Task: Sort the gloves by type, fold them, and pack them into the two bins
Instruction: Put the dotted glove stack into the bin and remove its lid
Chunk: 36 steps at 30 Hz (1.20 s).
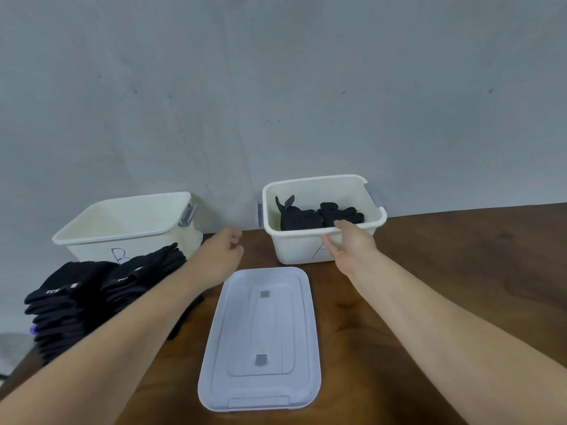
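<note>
Black gloves (306,217) lie in the right bin (294,250), and a far bigger pile of gloves (92,289) waits on the worktop (429,286) in front of bin B (138,240). We judge packing to be in hand and barely begun. Our right hand (352,240) is at the right bin's near rim, thumb above it and fingers (328,245) spread against the front wall; we cannot tell whether it grips. Our left hand (225,250) hangs loosely curled between the bins, holding nothing. The next move likely calls for reaching left to the pile and reading one glove's type. That is hard here, as every glove is dark. Our left forearm covers part of the pile, our right hand half hides the right bin's letter, and bin B's floor is mostly out of sight. A pale lid (264,332) lies between our arms.
</note>
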Tool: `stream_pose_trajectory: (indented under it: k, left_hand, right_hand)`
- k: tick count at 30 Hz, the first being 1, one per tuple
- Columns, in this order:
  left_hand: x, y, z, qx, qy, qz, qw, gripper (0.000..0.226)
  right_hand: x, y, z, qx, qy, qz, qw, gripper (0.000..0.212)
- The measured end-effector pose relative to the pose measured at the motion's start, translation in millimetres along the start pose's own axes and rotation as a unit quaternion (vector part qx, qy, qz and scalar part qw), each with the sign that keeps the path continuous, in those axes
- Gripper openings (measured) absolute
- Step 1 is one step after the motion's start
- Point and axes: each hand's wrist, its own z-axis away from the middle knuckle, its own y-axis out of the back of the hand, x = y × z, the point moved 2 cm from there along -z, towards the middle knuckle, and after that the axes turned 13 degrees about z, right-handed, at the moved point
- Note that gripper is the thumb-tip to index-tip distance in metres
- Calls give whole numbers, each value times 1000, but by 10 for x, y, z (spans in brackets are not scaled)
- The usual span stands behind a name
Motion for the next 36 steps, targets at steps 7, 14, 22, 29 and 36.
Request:
stream_pose_trajectory:
  k: [7,14,22,29,36]
  left_hand:
    - [-390,-277,-81,-62,9,-89,994,43]
    - [-495,-418,-205,-111,-16,-157,981,50]
    - [-445,-557,-303,-113,-38,-176,977,28]
    - [-172,-398,-176,-159,-72,-102,979,23]
    - [570,14,28,-52,-119,21,991,27]
  right_hand:
    - [-183,107,-219,53,97,102,989,40]
    - [-708,383,-695,174,237,262,919,36]
    - [-1193,445,-955,117,200,505,831,28]
    - [-1136,800,-979,138,193,511,826,18]
    - [-871,961,-332,27,216,496,841,28]
